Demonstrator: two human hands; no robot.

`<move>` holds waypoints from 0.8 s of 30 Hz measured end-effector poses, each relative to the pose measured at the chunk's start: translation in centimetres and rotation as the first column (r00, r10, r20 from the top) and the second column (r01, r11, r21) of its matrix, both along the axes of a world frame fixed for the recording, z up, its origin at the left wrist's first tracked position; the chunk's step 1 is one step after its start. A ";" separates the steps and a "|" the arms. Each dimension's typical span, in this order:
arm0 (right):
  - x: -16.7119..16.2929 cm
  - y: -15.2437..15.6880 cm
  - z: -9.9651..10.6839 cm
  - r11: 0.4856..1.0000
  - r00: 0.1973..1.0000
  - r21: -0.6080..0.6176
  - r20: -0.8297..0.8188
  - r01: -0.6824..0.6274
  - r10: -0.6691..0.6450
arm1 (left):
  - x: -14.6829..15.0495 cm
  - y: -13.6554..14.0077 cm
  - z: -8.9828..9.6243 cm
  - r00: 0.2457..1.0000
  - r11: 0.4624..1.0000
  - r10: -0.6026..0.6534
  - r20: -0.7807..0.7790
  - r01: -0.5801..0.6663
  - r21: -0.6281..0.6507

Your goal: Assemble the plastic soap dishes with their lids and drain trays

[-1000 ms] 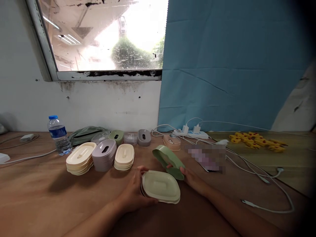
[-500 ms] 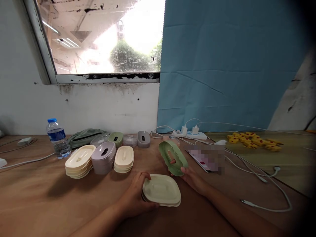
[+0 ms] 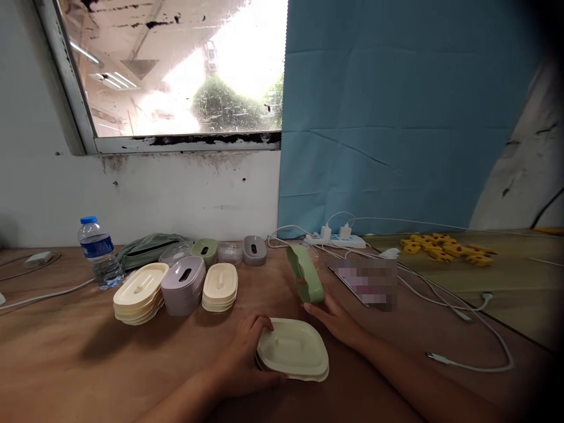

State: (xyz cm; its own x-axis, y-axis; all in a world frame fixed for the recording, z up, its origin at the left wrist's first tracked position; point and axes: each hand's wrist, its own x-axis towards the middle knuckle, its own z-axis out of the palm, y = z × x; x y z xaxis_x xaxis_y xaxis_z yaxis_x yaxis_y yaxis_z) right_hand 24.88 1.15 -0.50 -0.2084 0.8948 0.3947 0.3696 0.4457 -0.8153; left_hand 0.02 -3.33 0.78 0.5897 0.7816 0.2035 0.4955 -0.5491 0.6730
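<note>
My left hand (image 3: 245, 359) grips the near-left edge of a small stack of pale green lids (image 3: 296, 348), fingers at its back corner and thumb along the front. The stack lies on the table, top lid flat with a raised oval middle. In my right hand (image 3: 338, 322) is a green slotted cover (image 3: 311, 275), held by its lower end, tilted on its side above the table behind the lids. Its rim is wavy; its slot is mostly turned from sight. Some right-hand fingers are hidden behind it.
Cream lids (image 3: 140, 286) and smaller cream lids (image 3: 220, 283) flank stacked lilac slotted covers (image 3: 182, 285). Behind stand a green slotted cover (image 3: 204, 250), a grey one (image 3: 254, 250) and a water bottle (image 3: 100, 255). A phone (image 3: 352, 285), power strip (image 3: 337, 239), cables and yellow pieces (image 3: 445, 248) lie right.
My right hand has turned the green slotted cover more edge-on, showing its outer side wall. My left hand remains on the lids. The view has shifted slightly.
</note>
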 end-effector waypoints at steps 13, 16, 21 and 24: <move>-8.5 13.7 -0.6 0.836 0.900 0.401 0.059 0.374 -0.431 | -0.7 0.5 0.6 0.997 0.997 -0.061 0.052 0.063 -0.038; -9.9 15.5 -0.3 0.824 0.895 0.412 0.042 0.389 -0.444 | -1.6 0.9 0.9 0.985 0.984 -0.145 0.092 0.153 -0.086; -11.4 17.1 -0.1 0.815 0.888 0.406 0.020 0.413 -0.460 | -2.2 1.4 1.2 0.976 0.970 -0.147 0.162 0.175 -0.172; -11.7 17.6 -0.4 0.817 0.882 0.391 0.026 0.423 -0.470 | -2.0 1.5 1.1 0.974 0.968 -0.144 0.176 0.176 -0.180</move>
State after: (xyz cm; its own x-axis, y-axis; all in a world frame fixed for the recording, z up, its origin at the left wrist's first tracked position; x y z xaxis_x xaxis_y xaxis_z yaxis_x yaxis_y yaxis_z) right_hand 13.19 18.71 -0.87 0.1142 0.6971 0.7079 0.6819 0.4632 -0.5661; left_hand -1.95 -1.81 1.91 0.6822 0.7134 0.1602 0.2887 -0.4641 0.8374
